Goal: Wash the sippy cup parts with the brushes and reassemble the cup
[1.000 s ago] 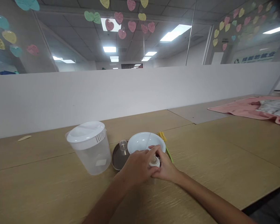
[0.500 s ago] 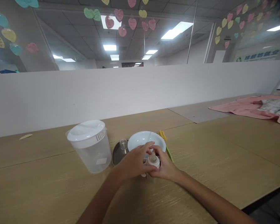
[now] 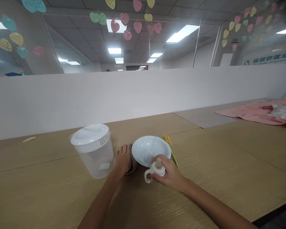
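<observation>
My right hand [image 3: 169,171] is wrapped round a baby bottle [image 3: 158,169] with a clear nipple on top and a white curved handle at its left side. The bottle is upright in front of a white bowl [image 3: 143,151], most of its body out of sight below the collar. Over the dark round tray [image 3: 133,167], my left hand [image 3: 123,159] reaches down with its fingers curled together. Whatever is under those fingers is hidden, and the clear cap seen there earlier does not show.
A translucent bucket [image 3: 94,159] with a white lid stands at the left. Behind the bowl are a yellow item [image 3: 167,140] and a green edge [image 3: 174,160]. A pink cloth [image 3: 248,113] lies far right. A white low wall [image 3: 133,95] backs the wooden table [image 3: 216,159].
My left hand has left the bottle and moved left to the dark tray, covering where the clear cap stood. My right hand still holds the bottle, whose handle now shows.
</observation>
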A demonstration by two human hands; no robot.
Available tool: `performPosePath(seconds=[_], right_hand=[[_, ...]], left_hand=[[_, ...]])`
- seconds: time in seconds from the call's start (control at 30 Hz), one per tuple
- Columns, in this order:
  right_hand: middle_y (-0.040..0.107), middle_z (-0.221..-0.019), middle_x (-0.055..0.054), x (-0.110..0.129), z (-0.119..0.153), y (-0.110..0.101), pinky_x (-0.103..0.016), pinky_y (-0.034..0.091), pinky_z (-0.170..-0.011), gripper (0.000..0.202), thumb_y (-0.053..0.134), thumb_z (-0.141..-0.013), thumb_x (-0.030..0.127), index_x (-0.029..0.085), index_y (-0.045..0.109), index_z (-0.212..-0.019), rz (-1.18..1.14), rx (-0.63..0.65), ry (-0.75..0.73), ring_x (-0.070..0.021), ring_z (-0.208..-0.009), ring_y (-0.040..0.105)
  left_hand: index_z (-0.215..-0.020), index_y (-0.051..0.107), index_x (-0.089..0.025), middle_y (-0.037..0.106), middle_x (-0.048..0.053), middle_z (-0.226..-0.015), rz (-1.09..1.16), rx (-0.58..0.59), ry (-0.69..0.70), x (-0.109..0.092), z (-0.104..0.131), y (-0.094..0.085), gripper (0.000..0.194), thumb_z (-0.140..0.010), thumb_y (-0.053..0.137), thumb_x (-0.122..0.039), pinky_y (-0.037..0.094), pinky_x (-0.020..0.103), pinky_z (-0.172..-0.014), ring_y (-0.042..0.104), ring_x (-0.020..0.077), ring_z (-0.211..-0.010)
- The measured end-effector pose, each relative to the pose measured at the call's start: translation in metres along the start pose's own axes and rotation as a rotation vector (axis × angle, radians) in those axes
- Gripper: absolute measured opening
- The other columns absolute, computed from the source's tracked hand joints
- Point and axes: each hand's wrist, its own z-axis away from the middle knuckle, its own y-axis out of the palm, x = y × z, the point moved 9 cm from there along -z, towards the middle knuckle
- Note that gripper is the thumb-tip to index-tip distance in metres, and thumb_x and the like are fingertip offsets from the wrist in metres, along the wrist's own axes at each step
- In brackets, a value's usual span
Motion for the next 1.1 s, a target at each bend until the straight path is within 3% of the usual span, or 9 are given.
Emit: performPosePath(seconds=[0.17,0.3,0.4,0.47,0.53,0.63,0.73,0.87,1.1], right_hand=[[0.063,-0.093,-0.005,-0.007,0.003,0.003,-0.031,0.047,-0.074,0.037,0.065,-0.072,0.035,0.020,0.051,-0.103,0.021,0.018,0.072,-0.0194,-0.085,0.061],[0.062,-0.095,-0.004,-0.016,0.006,0.007,-0.031,0.048,-0.074,0.067,0.068,-0.068,0.035,0.020,0.036,-0.125,-0.020,0.035,0.150,-0.0194,-0.082,0.062],[0.062,-0.094,-0.004,-0.020,0.008,0.010,-0.032,0.048,-0.073,0.082,0.069,-0.067,0.035,0.021,0.022,-0.134,-0.060,0.040,0.172,-0.0191,-0.079,0.062],[0.063,-0.093,-0.004,-0.022,0.009,0.010,-0.034,0.049,-0.073,0.091,0.070,-0.067,0.035,0.020,0.015,-0.138,-0.070,0.030,0.178,-0.0204,-0.078,0.063],[0.063,-0.095,-0.006,-0.023,0.010,0.010,-0.035,0.049,-0.073,0.098,0.071,-0.066,0.037,0.019,0.009,-0.140,-0.069,0.011,0.172,-0.0225,-0.080,0.063],[0.061,-0.106,-0.013,-0.020,0.011,0.006,-0.038,0.051,-0.076,0.103,0.070,-0.066,0.040,0.016,0.004,-0.142,-0.037,-0.047,0.123,-0.0276,-0.091,0.063],[0.056,-0.117,-0.018,-0.015,0.013,0.000,-0.044,0.049,-0.083,0.104,0.067,-0.068,0.042,0.014,0.001,-0.143,0.037,-0.129,0.041,-0.0317,-0.103,0.059],[0.052,-0.123,-0.019,-0.005,0.016,-0.011,-0.047,0.049,-0.087,0.094,0.063,-0.072,0.041,0.015,0.008,-0.144,0.133,-0.216,-0.075,-0.0324,-0.109,0.056],[0.060,-0.114,-0.015,0.010,0.011,-0.010,-0.043,0.053,-0.077,0.073,0.049,-0.081,0.032,0.016,0.015,-0.145,0.225,-0.172,-0.140,-0.0278,-0.096,0.062]], left_hand=[[-0.116,0.049,-0.010,0.052,0.020,-0.116,0.009,0.101,-0.068,-0.001,0.004,-0.016,0.040,-0.076,0.053,-0.010,0.045,0.035,-0.080,0.057,0.0275,-0.098],[-0.120,0.047,-0.013,0.054,0.017,-0.111,-0.046,0.197,-0.053,-0.014,0.025,-0.053,0.050,-0.072,0.048,0.001,0.047,0.033,-0.068,0.061,0.0266,-0.087],[-0.115,0.051,-0.014,0.055,0.014,-0.103,-0.023,0.036,0.006,-0.039,0.046,-0.111,0.041,-0.075,0.051,-0.005,0.048,0.035,-0.069,0.060,0.0268,-0.085],[-0.122,0.046,-0.022,0.051,0.008,-0.109,0.206,-0.122,0.148,-0.065,0.060,-0.149,0.042,-0.081,0.052,-0.015,0.049,0.034,-0.075,0.058,0.0220,-0.089],[-0.129,0.039,-0.030,0.048,0.005,-0.116,0.454,-0.153,0.287,-0.087,0.069,-0.164,0.048,-0.084,0.051,-0.021,0.049,0.031,-0.081,0.057,0.0190,-0.095],[-0.133,0.032,-0.031,0.048,0.004,-0.119,0.573,0.012,0.429,-0.115,0.073,-0.147,0.056,-0.082,0.049,-0.016,0.048,0.031,-0.084,0.055,0.0180,-0.098],[-0.126,0.040,-0.024,0.050,0.005,-0.115,0.533,0.149,0.472,-0.128,0.069,-0.118,0.051,-0.078,0.048,-0.011,0.047,0.031,-0.084,0.054,0.0191,-0.099],[-0.116,0.045,-0.021,0.051,0.005,-0.115,0.582,0.160,0.452,-0.125,0.061,-0.104,0.041,-0.076,0.053,-0.016,0.047,0.032,-0.083,0.054,0.0195,-0.097],[-0.102,0.046,-0.020,0.056,0.004,-0.107,0.749,0.120,0.303,-0.106,0.051,-0.101,0.038,-0.068,0.063,-0.020,0.048,0.034,-0.079,0.056,0.0218,-0.096]])
